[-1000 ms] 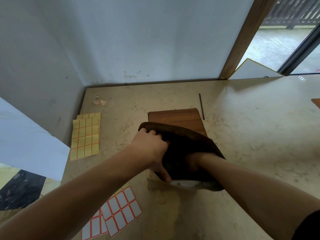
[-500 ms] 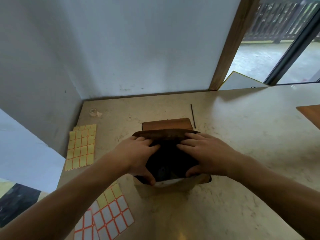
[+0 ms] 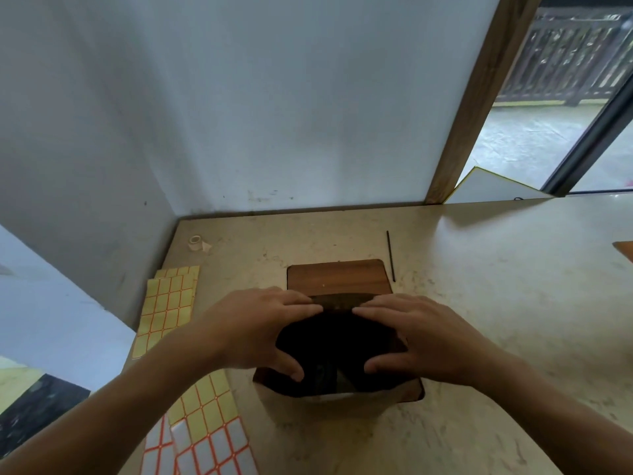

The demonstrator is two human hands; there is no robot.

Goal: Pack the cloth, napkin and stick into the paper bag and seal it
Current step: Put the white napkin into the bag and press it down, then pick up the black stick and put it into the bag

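Observation:
A dark brown paper bag (image 3: pixel 337 341) stands on the marble table with its mouth facing me and its inside dark. My left hand (image 3: pixel 253 332) grips the left side of the mouth, fingers over the far rim and thumb on the near rim. My right hand (image 3: pixel 423 334) grips the right side the same way. A thin white sliver (image 3: pixel 329 398), perhaps the napkin, shows under the bag's near edge. The thin black stick (image 3: pixel 391 256) lies on the table behind and to the right. I cannot make out the cloth in the dark bag.
A brown wooden board (image 3: pixel 337 277) lies under and behind the bag. A small tape roll (image 3: pixel 196 242) sits at the back left. Yellow sticker sheets (image 3: pixel 168 305) and white sticker sheets (image 3: pixel 209 443) lie at the left. Walls close the back and left.
My right hand has come out of the bag and now grips its mouth beside the left hand. The bag stands more upright, and the view has tilted up.

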